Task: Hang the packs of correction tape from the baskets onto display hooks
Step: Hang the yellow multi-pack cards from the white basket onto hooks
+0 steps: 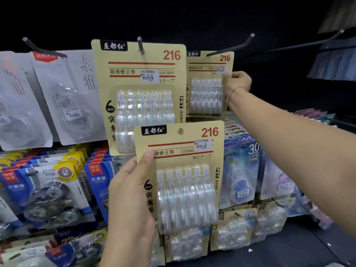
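Near pack (185, 170): tan card, six clear tape rollers under a blister, red "216". It is held upright in front of the display, low and centre. Its hang hole is on no hook.

Left hand (131, 191) grips that pack by its left edge. The thumb (148, 156) is pressed flat on the card front just below the top corner. The fingers go behind the card and are hidden, so the pack is clamped between thumb and fingers.

Middle pack (140, 93): same kind, hanging on the centre hook (140, 45), just behind the near pack.

Far pack (209, 83): same kind, further back and to the right, its top meeting the right hook (231, 46). Whether it is threaded on, I cannot tell.

Right hand (238, 82) has its fingers curled tight on the far pack's right edge, with the arm stretched out.

Left of these, white packs (73, 93) hang in a row, with blue packs (48, 189) below them.
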Demonstrator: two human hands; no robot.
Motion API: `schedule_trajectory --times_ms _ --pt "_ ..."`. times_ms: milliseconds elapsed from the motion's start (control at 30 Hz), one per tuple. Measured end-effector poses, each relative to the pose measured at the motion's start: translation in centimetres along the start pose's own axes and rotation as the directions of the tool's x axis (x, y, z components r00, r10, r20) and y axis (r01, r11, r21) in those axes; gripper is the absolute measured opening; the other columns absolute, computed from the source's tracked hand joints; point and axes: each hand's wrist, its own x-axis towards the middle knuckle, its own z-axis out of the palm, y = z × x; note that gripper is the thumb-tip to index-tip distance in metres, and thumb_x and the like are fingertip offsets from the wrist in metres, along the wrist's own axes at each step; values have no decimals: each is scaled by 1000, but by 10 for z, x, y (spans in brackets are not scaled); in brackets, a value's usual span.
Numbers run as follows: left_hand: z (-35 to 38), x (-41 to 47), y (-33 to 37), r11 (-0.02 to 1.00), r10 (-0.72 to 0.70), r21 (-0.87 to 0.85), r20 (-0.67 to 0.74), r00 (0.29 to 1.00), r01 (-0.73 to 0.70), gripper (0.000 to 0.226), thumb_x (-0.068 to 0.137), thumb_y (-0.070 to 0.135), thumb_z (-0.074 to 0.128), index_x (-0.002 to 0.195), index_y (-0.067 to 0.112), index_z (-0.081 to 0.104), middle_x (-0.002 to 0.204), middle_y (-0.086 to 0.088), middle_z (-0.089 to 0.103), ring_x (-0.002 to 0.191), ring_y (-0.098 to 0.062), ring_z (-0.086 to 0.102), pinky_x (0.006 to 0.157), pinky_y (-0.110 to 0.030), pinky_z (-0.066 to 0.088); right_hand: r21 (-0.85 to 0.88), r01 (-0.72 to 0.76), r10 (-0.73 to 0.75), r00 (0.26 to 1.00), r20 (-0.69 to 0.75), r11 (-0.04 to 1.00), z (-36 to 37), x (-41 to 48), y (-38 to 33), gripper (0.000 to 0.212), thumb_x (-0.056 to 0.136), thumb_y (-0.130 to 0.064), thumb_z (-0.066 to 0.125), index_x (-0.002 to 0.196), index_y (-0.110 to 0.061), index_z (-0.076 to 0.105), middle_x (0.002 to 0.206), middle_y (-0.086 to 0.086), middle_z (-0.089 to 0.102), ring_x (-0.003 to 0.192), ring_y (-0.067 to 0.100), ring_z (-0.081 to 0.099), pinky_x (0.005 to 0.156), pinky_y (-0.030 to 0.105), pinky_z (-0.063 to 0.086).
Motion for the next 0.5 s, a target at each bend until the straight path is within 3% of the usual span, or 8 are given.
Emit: schedule_trajectory --times_ms 67,233,300,400,500 --pt "0 2 1 1000 4 -9 -1 1000 -4 30 73 34 66 95 17 75 92 7 78 84 -1 70 84 -29 43 -20 19 -19 1000 5 1000 2 6 -1 10 91 -23 62 97 -16 66 81 -10 62 71 4 60 61 22 52" --pt "4 3 -1 1000 8 -8 11 1000 -8 29 71 35 67 91 17 77 93 7 78 96 -5 69 95 -31 42 -58 38 -35 998 58 998 -3 14 1 7 89 -23 67 95 -19 66 91 -6 68 84 11 67 78 33 59" --pt "7 1 -2 1000 -7 -4 21 1000 7 28 71 35 67 91 18 77 93 9 78 97 -4 68 97 -31 40 -62 42 -35 993 115 997 -11 9 4 19 87 -23 70 105 -19 65 103 -3 68 91 13 65 84 34 57" --pt "10 -4 -4 1000 -26 7 31 999 26 21 75 34 67 88 21 77 94 10 78 103 -7 66 93 -29 41 -74 114 -97 975 201 991 -35 -15 2 49 85 -24 73 130 -14 54 120 1 62 104 12 58 87 26 47" --pt "12 -8 -5 999 -41 20 40 998 40 14 84 30 66 83 22 77 92 9 78 100 -9 66 86 -28 41 -75 187 -156 939 305 979 -77 -65 -6 46 88 -33 69 128 -15 53 117 -3 61 109 10 58 93 25 48"
